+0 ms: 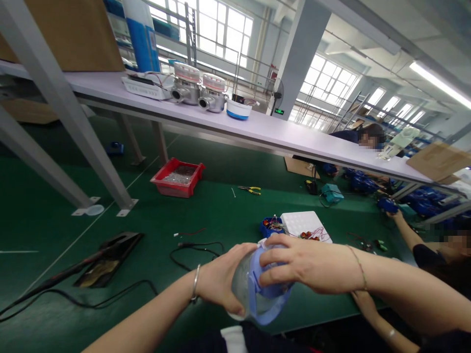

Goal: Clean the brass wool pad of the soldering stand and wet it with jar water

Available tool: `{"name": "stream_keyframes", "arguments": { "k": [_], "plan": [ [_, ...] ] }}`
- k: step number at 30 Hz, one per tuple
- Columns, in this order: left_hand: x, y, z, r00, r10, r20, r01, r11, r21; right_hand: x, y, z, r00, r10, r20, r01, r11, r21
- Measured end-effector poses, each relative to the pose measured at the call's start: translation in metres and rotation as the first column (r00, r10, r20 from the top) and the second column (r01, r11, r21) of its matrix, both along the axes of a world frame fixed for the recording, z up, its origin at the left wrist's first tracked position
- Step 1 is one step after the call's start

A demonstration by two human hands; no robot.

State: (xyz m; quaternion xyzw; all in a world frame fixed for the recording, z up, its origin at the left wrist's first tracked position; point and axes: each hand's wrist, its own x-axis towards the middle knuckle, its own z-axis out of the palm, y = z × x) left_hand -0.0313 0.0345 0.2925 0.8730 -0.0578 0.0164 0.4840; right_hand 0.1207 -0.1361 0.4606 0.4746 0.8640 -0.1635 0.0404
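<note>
Both of my hands grip a round device with a clear housing and a pale blue rim (259,299), held above the front edge of the green bench. My left hand (221,282) wraps around its left side, fingers curled under it. From above and the right, my right hand (305,264) clamps over the blue part, fingers pressed on it. A bracelet circles each wrist. Just beyond the device lie a small blue tray of wired parts (271,226) and a white foam block (305,225) with red-wired pieces.
A red bin of small metal parts (177,177), yellow pliers (250,189) and black cables (195,250) lie on the green mat. The white shelf (257,128) overhead carries two metal meter bodies (200,90). Another person's arm (405,230) reaches in at right.
</note>
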Motion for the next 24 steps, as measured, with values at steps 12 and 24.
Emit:
{"name": "stream_keyframes", "arguments": {
  "k": [12,24],
  "plan": [
    [-0.003,-0.009,-0.004,0.982,0.181,0.056,-0.183,0.982,0.046,-0.017,-0.002,-0.018,0.778,-0.567,0.269,0.551,0.823,0.139],
    [-0.006,-0.006,-0.001,0.994,0.099,-0.036,-0.103,0.988,-0.116,-0.003,-0.011,0.022,0.977,-0.185,0.102,0.174,0.979,0.108]
  ]
}}
